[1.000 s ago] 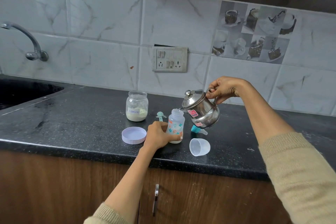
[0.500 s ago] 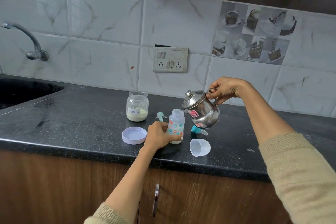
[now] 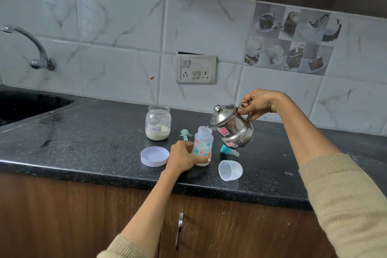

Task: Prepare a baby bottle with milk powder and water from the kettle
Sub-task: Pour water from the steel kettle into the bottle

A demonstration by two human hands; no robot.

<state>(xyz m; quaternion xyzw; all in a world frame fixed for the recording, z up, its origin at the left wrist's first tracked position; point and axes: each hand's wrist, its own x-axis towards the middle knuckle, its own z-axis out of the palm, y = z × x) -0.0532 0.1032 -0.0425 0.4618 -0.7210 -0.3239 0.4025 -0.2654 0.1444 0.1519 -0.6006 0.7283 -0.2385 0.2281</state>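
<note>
A clear baby bottle (image 3: 202, 144) with coloured prints stands upright and uncapped on the black counter (image 3: 94, 142). My left hand (image 3: 182, 157) grips its lower part. A small steel kettle (image 3: 232, 126) is tilted to the left, its spout at the bottle's mouth. My right hand (image 3: 256, 103) holds the kettle's handle above the counter. An open glass jar (image 3: 158, 122) labelled formula holds white powder behind and left of the bottle. A teal scoop (image 3: 185, 134) lies between jar and bottle.
The jar's lilac lid (image 3: 154, 156) lies upside down left of my left hand. A clear bottle cap (image 3: 230, 170) lies on its side near the front edge. The teal-ringed nipple (image 3: 229, 151) lies under the kettle. The sink (image 3: 25, 104) and tap (image 3: 35, 48) are far left.
Almost nothing has moved. Both hands keep the same grips, with the kettle held tilted at the bottle's mouth throughout.
</note>
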